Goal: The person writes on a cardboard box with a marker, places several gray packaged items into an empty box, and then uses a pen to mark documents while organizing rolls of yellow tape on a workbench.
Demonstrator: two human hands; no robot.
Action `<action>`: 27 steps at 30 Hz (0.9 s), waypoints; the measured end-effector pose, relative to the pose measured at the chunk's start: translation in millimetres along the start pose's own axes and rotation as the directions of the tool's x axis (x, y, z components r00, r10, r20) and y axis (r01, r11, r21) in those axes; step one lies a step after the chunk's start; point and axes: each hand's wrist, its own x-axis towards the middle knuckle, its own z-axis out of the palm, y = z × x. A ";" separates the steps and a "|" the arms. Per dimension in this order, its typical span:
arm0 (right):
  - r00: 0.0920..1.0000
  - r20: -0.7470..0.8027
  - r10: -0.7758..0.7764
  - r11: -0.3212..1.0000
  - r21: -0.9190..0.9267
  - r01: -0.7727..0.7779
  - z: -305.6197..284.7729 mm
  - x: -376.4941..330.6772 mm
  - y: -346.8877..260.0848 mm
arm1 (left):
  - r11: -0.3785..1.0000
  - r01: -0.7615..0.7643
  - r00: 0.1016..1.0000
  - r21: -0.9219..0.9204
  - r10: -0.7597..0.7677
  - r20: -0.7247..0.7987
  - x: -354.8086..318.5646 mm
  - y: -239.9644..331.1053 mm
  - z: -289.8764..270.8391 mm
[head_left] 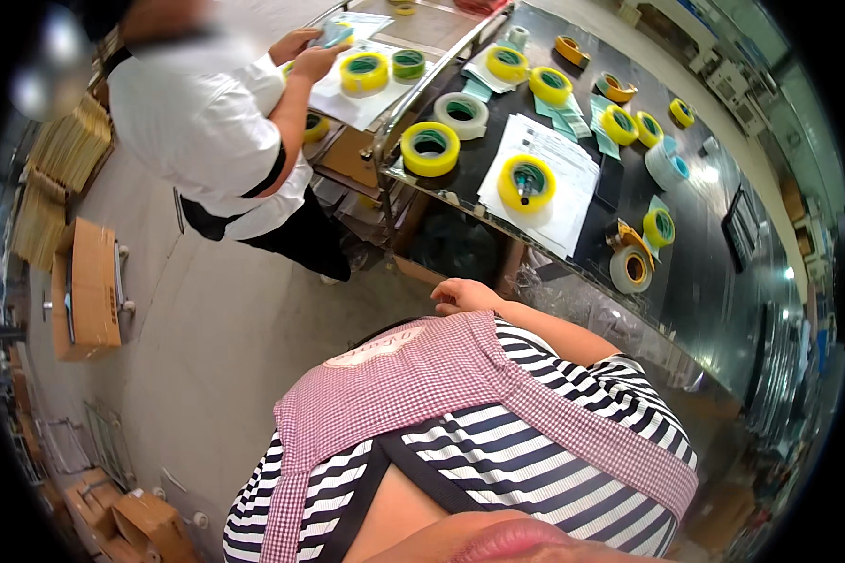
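Observation:
My right hand (464, 296) hangs in front of my checked apron (394, 361), below the near edge of the table. Its fingers are loosely bent and a little apart, and nothing shows in them. My left hand is out of sight. Nearest on the black table (695, 300) is a yellow tape roll (526, 183) lying on white paper sheets (573, 183), with a dark pen-like thing standing in its core. Another yellow tape roll (430, 149) sits at the table's left corner. To the right is an orange tape dispenser (632, 263) with a roll.
Several more tape rolls (550, 86) lie farther back on the table. At the left, a co-worker (211, 131) in white stands at a metal-railed cart (382, 150), holding something pale blue. A cardboard box (89, 291) is on the floor at far left; a dark-lined bin (451, 244) sits under the table.

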 end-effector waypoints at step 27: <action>0.836 -0.549 -0.009 0.983 0.149 0.109 -221.1 -129.9 203.2 | 0.888 -0.431 0.821 0.159 0.459 -0.339 -68.3 363.1 49.3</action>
